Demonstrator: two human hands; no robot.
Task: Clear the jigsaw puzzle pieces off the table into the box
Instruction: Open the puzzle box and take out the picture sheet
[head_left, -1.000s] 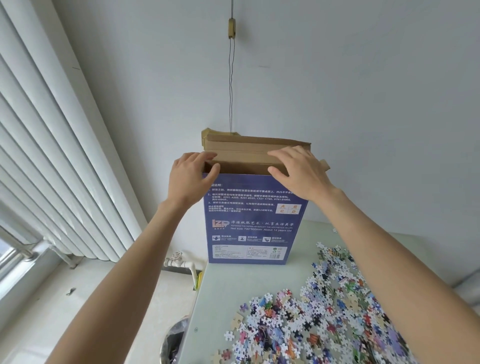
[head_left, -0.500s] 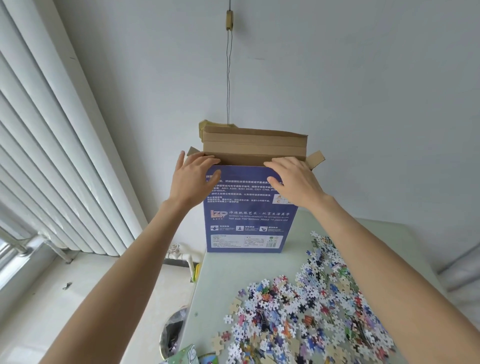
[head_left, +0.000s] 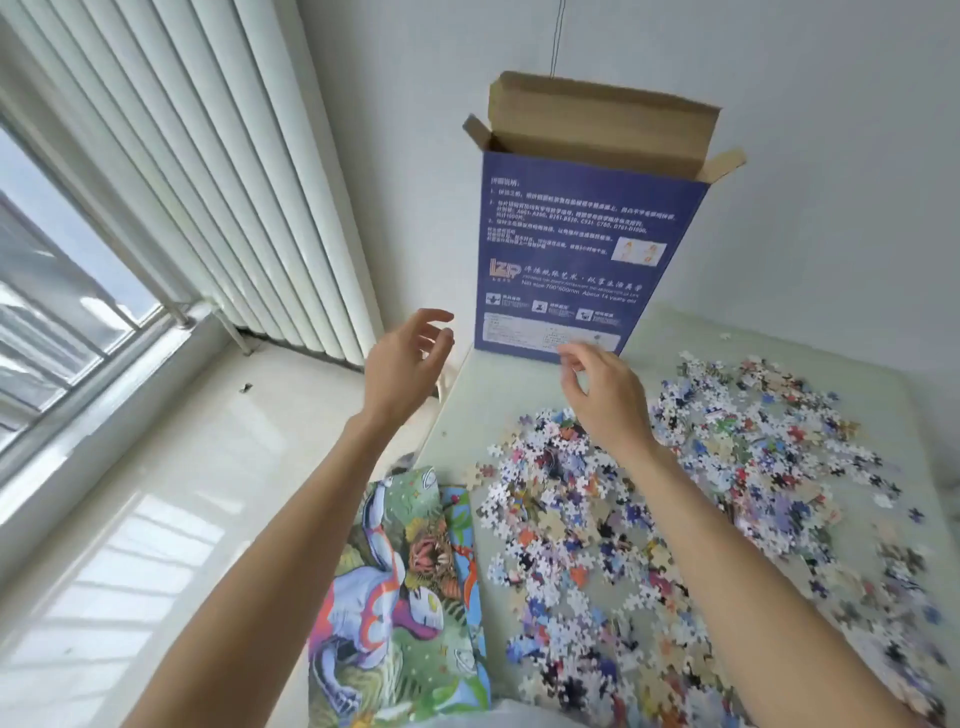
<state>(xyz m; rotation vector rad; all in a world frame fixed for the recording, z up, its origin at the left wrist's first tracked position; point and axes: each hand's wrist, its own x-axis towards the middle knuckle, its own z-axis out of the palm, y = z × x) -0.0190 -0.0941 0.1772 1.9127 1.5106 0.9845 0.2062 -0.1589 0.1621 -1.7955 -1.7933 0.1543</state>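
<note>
**Risk note: tall box, loose pieces, empty hands**

The box (head_left: 587, 249) stands upright at the far left corner of the table (head_left: 675, 332), top flaps spread, mouth facing up. The puzzle pieces (head_left: 675, 519) lie scattered over most of the tabletop, in front of the box and to its right; whether any sit inside the box cannot be told. The left hand (head_left: 402, 369) hangs in the air beside the table edge, fingers loosely curled, holding nothing. The right hand (head_left: 602, 395) hovers over the near part of the heap, fingers loosely curled; nothing visible in its grasp. A printed picture sheet (head_left: 405, 597) overhangs the near left table edge.

Likely failure points:
- The box is tall, narrow and close to the corner; a knock while dropping handfuls in could tip it off.
- Pieces swept leftward could slide onto the floor.
- Large handfuls probably shed pieces on the lift to the high opening.
- The sheet may slip off if brushed.
</note>
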